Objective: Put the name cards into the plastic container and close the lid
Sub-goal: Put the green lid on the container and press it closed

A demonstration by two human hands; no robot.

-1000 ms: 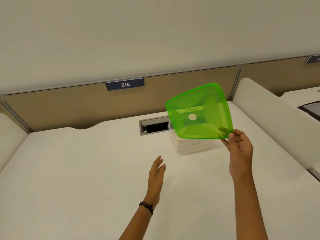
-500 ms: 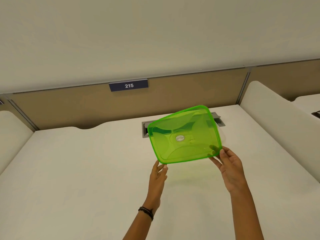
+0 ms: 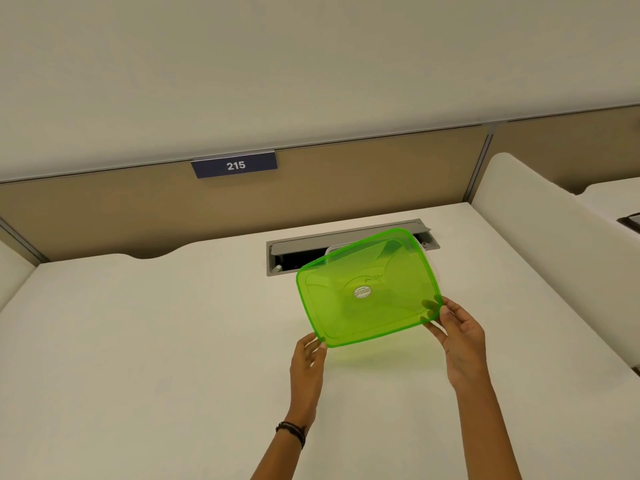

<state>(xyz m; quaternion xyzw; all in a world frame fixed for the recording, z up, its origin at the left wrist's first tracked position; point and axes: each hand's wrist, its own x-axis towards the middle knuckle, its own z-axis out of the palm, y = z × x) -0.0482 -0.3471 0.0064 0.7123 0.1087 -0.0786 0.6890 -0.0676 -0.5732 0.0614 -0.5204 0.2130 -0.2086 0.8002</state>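
Observation:
A translucent green lid (image 3: 367,289) with a small round sticker at its middle is held flat above the desk, a little tilted. My right hand (image 3: 457,337) grips its near right corner. My left hand (image 3: 308,355) touches its near left corner with the fingertips. The clear plastic container is almost wholly hidden under the lid; only a bit of its rim (image 3: 332,250) shows at the far left corner. The name cards are not visible.
The white desk (image 3: 156,341) has a grey cable slot (image 3: 287,251) with an open flap just behind the lid. A tan partition with a blue "215" plate (image 3: 234,164) stands at the back. A white divider (image 3: 554,244) borders the right side.
The lid has come down from raised and upright at the right to nearly flat over the container. My left hand rose from the desk and reached the lid's near left corner.

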